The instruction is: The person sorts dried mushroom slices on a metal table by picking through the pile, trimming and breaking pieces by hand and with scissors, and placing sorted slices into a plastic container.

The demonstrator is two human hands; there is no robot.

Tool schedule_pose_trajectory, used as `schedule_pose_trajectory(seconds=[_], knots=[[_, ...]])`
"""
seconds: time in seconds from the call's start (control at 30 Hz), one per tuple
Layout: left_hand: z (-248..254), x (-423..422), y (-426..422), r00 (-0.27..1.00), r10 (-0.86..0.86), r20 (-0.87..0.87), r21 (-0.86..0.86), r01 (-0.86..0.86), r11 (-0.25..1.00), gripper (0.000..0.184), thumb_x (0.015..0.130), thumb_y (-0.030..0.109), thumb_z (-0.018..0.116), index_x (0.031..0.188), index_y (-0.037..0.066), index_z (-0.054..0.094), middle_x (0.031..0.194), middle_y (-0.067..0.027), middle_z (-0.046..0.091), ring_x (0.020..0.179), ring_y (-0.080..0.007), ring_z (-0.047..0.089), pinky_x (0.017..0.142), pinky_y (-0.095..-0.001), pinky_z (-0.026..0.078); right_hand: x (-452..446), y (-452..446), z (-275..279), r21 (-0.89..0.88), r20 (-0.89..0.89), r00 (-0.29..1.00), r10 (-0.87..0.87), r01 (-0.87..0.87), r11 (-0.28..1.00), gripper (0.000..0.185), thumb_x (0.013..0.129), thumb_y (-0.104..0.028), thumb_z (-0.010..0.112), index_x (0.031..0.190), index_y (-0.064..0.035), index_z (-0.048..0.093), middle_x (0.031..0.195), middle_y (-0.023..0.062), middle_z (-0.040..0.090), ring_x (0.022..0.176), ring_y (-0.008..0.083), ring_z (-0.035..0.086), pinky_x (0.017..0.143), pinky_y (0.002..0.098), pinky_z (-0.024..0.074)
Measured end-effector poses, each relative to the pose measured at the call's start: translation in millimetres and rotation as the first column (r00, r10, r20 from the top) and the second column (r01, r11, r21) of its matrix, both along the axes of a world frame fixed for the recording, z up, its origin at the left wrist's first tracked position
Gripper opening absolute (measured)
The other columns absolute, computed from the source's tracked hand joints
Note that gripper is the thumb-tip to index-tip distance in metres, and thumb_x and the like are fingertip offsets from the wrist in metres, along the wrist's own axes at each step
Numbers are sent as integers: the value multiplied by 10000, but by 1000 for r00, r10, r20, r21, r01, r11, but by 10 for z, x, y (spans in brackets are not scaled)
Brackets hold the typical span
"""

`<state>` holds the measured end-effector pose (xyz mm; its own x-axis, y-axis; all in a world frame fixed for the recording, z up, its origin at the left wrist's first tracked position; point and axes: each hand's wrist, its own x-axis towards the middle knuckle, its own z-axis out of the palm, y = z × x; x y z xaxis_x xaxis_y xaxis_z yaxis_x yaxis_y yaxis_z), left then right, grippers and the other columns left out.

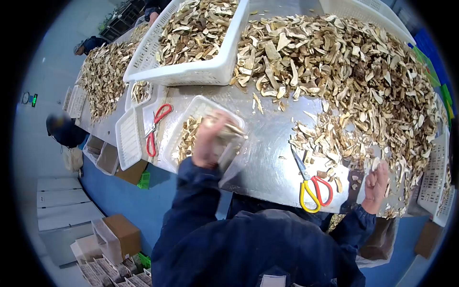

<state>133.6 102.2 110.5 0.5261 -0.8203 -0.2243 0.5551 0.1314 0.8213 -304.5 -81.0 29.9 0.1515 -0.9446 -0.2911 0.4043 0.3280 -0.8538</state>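
My left hand [208, 143], smeared by motion, is over a white plastic tray [173, 143]. Pale dried mushroom slices [233, 130] show at its fingers, closed around them. More small slices [189, 136] lie inside that tray. At the right, my right hand [375, 186] is at the near edge of a large heap of dried mushroom slices [334, 62]. Its fingers are together, with a pale slice at the tips. Between my hands, scissors [311, 187] with one yellow and one red handle lie on the metal table [263, 162].
A white crate [179, 71] full of slices stands at the back. Red-handled scissors [155, 128] and a white ribbed tray [128, 138] lie at the left. Another heap [107, 76] is farther left, with people beyond. A perforated basket [434, 177] stands far right.
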Motion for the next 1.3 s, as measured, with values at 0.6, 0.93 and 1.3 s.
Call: schedule_pose_trajectory(seconds=[0.6,0.93,1.3], knots=[[-265,-1632,-743,620,-770,147,251,730,636,239,874,74,571,1077,-40,521,866,-67,599,766,-137,580,716,-245,474,1075,741,471,-179,-418,878,232,-330,927,91,871,-77,581,899,4,611,732,-23,573,674,34,489,598,191,389],[-410,-1983,-800,587,-768,258,200,745,636,165,861,28,552,1014,-32,531,906,-65,589,828,-108,577,717,-229,457,644,873,369,63,-318,884,342,-340,938,176,835,-151,641,742,-22,566,602,-58,473,569,15,393,488,199,320],[-481,-2395,-1137,414,-907,81,226,879,421,157,865,75,585,998,8,535,900,-36,588,800,-89,554,704,-224,448,107,826,310,39,-303,933,196,-193,980,176,869,-179,590,796,-20,606,588,-72,481,516,24,402,460,206,300]])
